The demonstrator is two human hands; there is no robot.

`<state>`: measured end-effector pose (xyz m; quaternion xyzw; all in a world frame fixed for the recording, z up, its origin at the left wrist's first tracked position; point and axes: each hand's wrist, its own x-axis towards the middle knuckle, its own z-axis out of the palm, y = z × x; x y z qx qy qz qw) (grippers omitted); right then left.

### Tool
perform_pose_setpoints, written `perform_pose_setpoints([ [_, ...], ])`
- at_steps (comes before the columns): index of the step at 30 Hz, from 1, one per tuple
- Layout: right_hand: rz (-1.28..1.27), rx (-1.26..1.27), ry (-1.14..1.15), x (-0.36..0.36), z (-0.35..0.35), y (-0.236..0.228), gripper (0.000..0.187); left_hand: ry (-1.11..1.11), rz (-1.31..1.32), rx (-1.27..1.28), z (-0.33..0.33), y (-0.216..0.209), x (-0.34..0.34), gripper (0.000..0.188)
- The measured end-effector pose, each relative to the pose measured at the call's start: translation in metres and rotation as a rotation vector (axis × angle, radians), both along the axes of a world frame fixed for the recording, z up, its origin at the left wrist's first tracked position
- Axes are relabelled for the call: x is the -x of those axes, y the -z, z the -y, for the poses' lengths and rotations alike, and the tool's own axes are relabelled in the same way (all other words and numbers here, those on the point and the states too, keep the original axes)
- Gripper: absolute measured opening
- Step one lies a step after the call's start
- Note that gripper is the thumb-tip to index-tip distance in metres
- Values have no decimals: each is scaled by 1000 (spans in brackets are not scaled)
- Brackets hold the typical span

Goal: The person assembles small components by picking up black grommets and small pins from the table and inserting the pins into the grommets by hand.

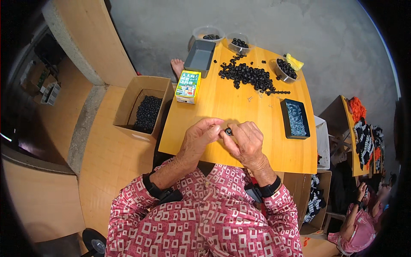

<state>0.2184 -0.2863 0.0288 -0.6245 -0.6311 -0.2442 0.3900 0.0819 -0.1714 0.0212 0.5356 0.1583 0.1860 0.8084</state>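
Note:
Close to the table's near edge, both my hands meet over the wooden surface. Between the thumb and fingers of my right hand [247,141] is a small black ring-shaped part [228,132], its round opening facing up. My left hand [201,136] is pinched closed, its fingertips right beside that part; anything in them is too small to make out. Farther back lies a loose pile of similar black parts [248,76]. To the right, a black tray [297,137] holds many tiny clear or pale pieces.
On the wooden table [257,124] stand a grey tray [200,55], a yellow-green carton [188,87] and clear tubs of black parts. A cardboard box [126,109] of black parts sits left. At lower right another person [359,229] works near a table with black, white and orange items.

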Motion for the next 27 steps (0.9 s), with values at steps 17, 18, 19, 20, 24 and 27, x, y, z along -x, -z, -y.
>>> perform_pose_setpoints([
  [17,-5,167,8,4,9,1,33,-571,138,-450,-92,-43,35,14],
  [18,-4,170,-8,4,7,2,31,-588,195,-421,-117,-39,45,17],
  [19,-1,176,-15,5,7,2,30,-719,5,-648,-140,-32,53,23],
  [20,2,176,-1,4,7,1,30,-839,-112,-827,-151,-32,56,31],
  [24,6,204,-11,6,5,0,26,-978,-204,-934,-180,8,70,32],
  [27,-6,241,-24,3,7,6,22,-609,-176,-547,-136,-13,66,28],
])
